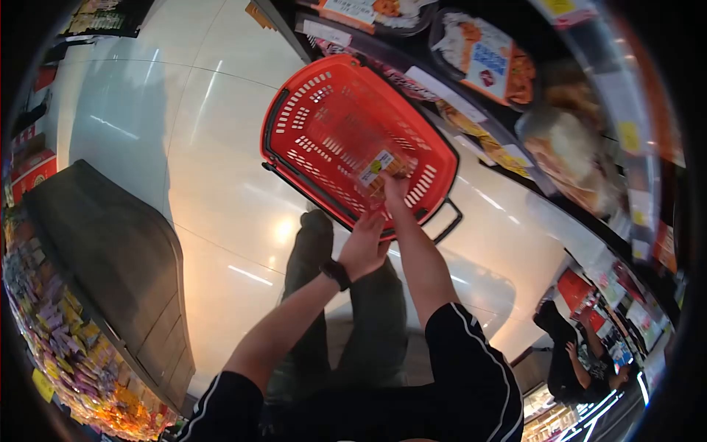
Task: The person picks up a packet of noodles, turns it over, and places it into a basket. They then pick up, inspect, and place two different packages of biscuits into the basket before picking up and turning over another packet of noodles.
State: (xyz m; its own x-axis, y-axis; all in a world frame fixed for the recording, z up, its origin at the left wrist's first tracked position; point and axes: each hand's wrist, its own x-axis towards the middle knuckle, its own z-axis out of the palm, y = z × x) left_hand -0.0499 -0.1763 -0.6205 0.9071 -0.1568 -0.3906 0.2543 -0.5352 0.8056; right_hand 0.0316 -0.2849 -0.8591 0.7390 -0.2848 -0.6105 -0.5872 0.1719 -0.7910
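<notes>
A red shopping basket [346, 70] with slotted walls and a black rim is in front of me. Within its outline, toward the near end, is a clear plastic food package [378, 166] with brown contents and a white and green label. My right hand [395, 193] is closed on the package's right side, the thumb lying over its top. My left hand [366, 241], with a dark band at the wrist, crosses the basket's near rim. Its bent fingers close at the package's near end; the fingertips are partly hidden.
A shelf [434, 92] with packed meals [482, 59] and price tags runs along the upper right. At left stands a dark display stand [110, 236] beside many small colourful packets [74, 346]. Another person [582, 361] is at lower right. Shiny tiled floor [221, 147] lies between.
</notes>
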